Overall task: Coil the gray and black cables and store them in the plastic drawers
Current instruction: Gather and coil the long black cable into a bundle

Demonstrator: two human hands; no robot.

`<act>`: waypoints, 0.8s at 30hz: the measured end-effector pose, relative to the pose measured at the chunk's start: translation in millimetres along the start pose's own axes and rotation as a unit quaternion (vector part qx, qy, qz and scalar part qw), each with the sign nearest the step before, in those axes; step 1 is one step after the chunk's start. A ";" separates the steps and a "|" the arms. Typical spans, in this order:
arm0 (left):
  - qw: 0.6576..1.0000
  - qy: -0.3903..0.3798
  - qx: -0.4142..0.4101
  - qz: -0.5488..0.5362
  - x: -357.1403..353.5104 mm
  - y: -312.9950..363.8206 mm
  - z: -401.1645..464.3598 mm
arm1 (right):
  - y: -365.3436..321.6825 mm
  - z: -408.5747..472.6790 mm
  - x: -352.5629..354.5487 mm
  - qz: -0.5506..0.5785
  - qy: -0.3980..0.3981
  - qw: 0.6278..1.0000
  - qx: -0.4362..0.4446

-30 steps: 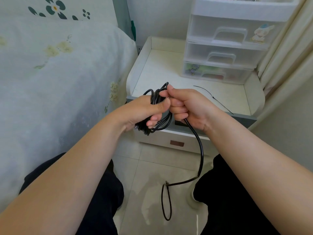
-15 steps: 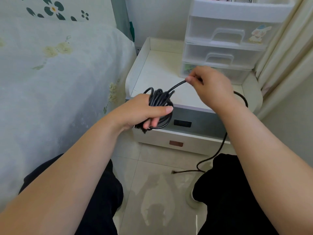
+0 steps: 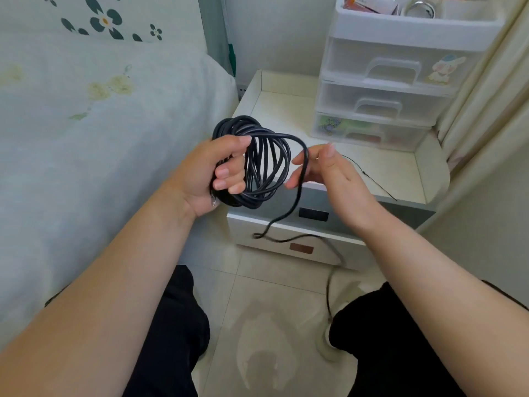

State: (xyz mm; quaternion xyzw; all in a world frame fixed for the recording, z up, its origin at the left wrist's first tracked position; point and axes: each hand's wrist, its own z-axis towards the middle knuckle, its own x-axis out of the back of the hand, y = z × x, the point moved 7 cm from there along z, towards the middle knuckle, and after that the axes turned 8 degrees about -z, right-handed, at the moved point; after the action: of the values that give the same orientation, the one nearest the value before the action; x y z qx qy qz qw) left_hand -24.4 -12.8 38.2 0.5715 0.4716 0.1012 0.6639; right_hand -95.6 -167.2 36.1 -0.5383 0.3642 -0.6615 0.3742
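Left hand (image 3: 211, 173) is clamped round the black cable (image 3: 266, 161) coil, fingers curled through the loops, held up in front of the bench (image 3: 289, 110). Right hand (image 3: 329, 173) is apart from it, fingers straight and relaxed, with the free run of cable draped across them rather than pinched. The tail drops past the bench front toward the floor (image 3: 266, 296)

My read: cable is light, limp but a bit springy, so the loops will fan out if the left grip slackens. I'd keep hold across the whole bundle at one side and feed the tail with the right

Plastic drawers (image 3: 392, 81) sit at the back right of the bench, all three shut. Top two look empty through the clear fronts, bottom one has colourful stuff I can't identify. Open tray on top holds small items. Gray cable: can't pick it out for sure
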 end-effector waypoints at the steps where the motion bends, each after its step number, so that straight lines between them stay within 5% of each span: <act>1: 1.000 0.008 0.001 -0.001 0.0 -1.1 0.7 | -7.6 -2.0 -1.4 0.021 0.013 1.000 0.013; 6: 0.995 -0.031 0.018 0.091 -8.3 -8.4 0.0 | -9.5 5.1 14.1 0.066 0.121 0.990 -0.031; 12: 0.973 -0.168 0.072 0.139 -34.9 -27.8 -6.3 | 9.7 24.3 26.4 -0.009 0.142 0.988 -0.063; 20: 0.984 -0.129 0.005 0.122 -32.7 -18.9 -4.1 | 25.5 20.9 14.3 0.081 0.104 0.987 -0.092; 24: 0.990 -0.138 0.021 0.016 -36.3 -18.6 -5.0 | 31.9 19.5 -0.1 0.150 0.036 0.979 -0.133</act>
State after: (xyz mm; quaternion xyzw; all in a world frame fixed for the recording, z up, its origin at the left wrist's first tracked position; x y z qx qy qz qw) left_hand -55.1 -40.0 41.3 0.6012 0.3683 0.0226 0.7088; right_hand -73.1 -183.2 10.8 -0.4984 0.5384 -0.5627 0.3810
